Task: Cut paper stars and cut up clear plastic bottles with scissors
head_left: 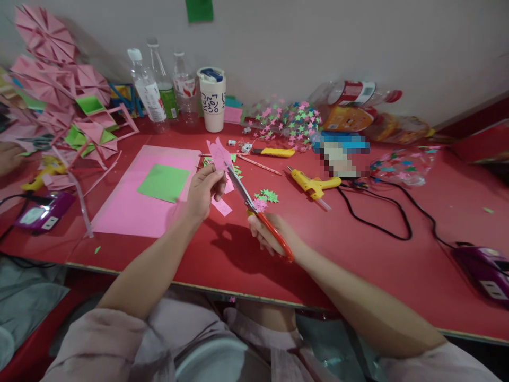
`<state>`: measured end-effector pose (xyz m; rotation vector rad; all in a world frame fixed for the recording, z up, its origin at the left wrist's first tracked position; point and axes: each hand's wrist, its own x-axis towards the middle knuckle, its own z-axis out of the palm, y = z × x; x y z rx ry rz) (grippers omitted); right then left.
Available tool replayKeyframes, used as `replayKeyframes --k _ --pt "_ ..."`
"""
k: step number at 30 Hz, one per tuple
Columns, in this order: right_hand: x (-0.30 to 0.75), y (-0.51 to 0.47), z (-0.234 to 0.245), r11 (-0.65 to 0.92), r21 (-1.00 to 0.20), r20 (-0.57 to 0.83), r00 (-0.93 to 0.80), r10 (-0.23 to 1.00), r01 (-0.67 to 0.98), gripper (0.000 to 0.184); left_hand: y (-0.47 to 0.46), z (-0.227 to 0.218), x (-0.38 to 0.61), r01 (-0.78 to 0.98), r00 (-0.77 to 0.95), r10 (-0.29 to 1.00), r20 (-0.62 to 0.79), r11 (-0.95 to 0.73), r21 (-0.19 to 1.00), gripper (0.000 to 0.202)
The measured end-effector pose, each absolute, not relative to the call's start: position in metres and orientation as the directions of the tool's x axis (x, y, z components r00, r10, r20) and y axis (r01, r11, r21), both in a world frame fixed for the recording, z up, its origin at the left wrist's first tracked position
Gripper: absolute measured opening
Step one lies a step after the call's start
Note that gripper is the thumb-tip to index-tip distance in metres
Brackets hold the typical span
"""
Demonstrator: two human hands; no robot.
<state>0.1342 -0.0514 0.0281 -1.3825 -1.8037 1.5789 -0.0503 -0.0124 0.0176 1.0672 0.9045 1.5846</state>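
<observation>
My left hand (207, 190) pinches a small piece of pink paper (219, 154) with a jagged upper edge. In my right hand (270, 232) is a pair of scissors (274, 233) with red handles, its blades pointing up and left so that the tips meet or overlap the paper. Whether the blades touch it I cannot tell. Below them lies a pink paper strip (221, 207) with faint marks. Small green paper stars (267, 196) and pink stars (260, 205) are heaped beside the blades. A green paper square (164, 183) rests on a large pink sheet (119, 212), left of my hands.
A yellow glue gun (314, 184) with a black cord and a yellow cutter (278, 152) lie to the right. Bottles (149, 95) and a white cup (212, 101) stand along the wall. Pink folded-paper shapes (59, 85) and another person's hand (10, 159) are at the left.
</observation>
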Motion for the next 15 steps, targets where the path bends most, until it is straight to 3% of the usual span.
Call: replayKeyframes --k 15 --pt "0.139 -0.040 0.024 -0.123 -0.864 -0.376 -0.465 0.801 0.488 0.050 -0.010 0.026 -0.055 -0.366 -0.169 0.969 0.178 -0.230 0.902 0.016"
